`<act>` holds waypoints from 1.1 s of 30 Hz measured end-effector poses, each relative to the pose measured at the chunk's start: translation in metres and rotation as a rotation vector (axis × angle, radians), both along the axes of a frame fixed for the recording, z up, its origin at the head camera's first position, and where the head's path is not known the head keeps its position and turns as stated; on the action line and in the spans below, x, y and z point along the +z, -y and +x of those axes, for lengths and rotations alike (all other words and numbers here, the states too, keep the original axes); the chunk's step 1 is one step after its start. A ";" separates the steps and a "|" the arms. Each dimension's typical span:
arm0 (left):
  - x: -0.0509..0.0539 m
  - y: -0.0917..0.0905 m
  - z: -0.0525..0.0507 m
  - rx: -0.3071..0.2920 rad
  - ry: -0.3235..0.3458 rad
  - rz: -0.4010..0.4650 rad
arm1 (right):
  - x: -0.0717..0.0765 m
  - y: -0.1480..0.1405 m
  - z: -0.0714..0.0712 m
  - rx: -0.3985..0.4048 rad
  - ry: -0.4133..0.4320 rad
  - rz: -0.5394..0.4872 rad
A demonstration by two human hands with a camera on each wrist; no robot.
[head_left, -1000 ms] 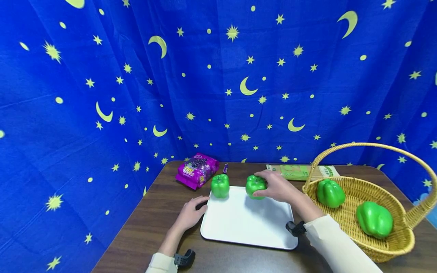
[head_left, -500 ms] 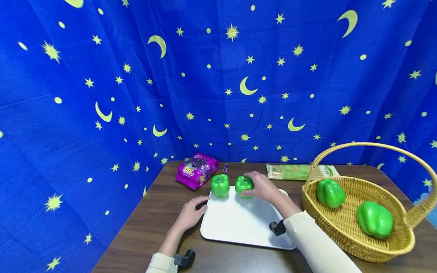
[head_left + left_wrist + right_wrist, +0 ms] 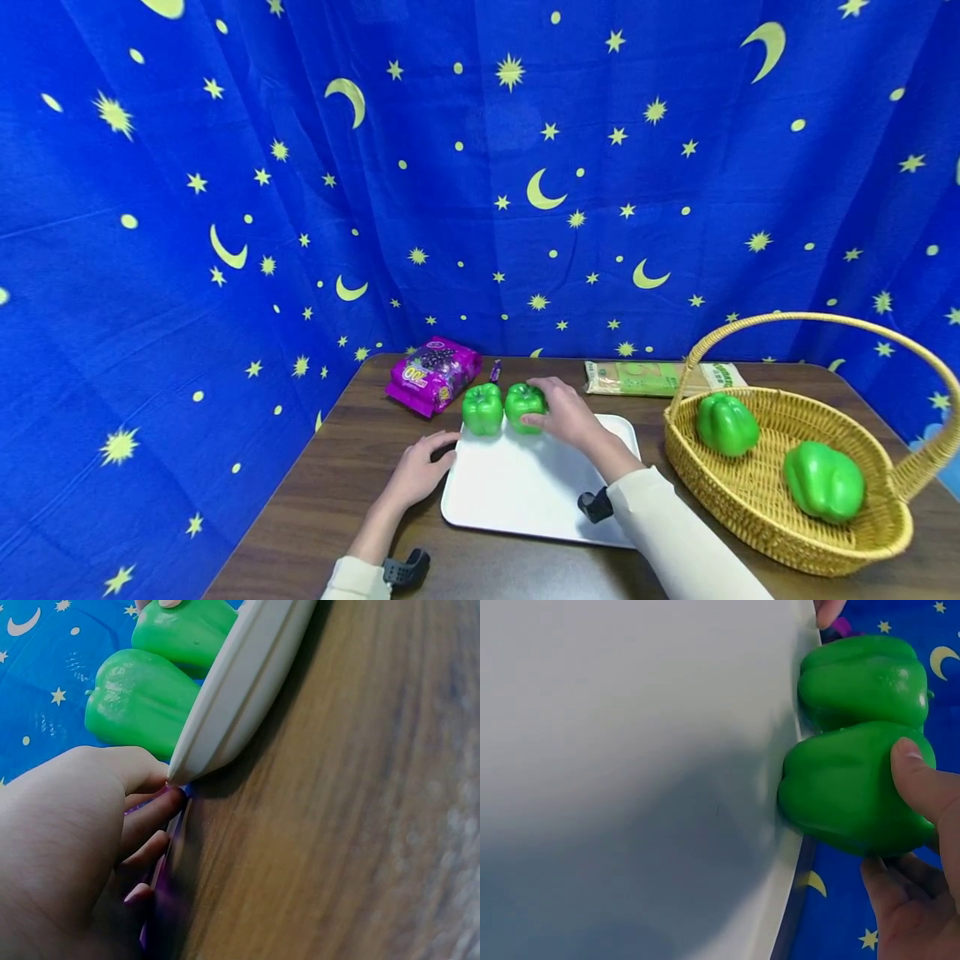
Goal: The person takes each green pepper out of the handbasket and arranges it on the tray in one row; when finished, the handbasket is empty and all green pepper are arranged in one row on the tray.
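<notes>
My right hand (image 3: 566,412) grips a green bell pepper (image 3: 847,791), thumb on one side and fingers on the other. That pepper is at the far edge of the white tray (image 3: 532,492), against a second green bell pepper (image 3: 482,409) at the tray's far left corner. At the tray's left side, my left hand (image 3: 418,471) touches the rim near that corner with loosely bent fingers. In the left wrist view its fingertips (image 3: 176,796) meet the rim; some of its other fingers are partly hidden.
A wicker basket (image 3: 772,533) with a tall handle stands at the right, holding two green bell peppers (image 3: 823,482). Behind the tray lie a purple packet (image 3: 435,375), a small purple wrapped piece (image 3: 495,371) and a flat green-and-beige package (image 3: 645,378). A blue star-patterned curtain (image 3: 450,225) hangs behind the table.
The right hand has carried its bell pepper leftward along the tray's far edge until it sits beside the other pepper. My left hand has stayed at the tray's left side.
</notes>
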State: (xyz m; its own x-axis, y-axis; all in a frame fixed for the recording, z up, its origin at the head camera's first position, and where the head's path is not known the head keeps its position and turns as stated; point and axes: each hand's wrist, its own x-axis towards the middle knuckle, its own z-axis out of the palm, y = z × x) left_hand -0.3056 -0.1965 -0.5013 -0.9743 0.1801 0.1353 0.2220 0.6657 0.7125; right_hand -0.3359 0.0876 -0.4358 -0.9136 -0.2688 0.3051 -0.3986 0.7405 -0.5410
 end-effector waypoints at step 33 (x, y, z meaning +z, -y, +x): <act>-0.002 -0.002 -0.001 0.007 -0.003 -0.005 | 0.027 -0.028 0.018 0.070 0.097 -0.037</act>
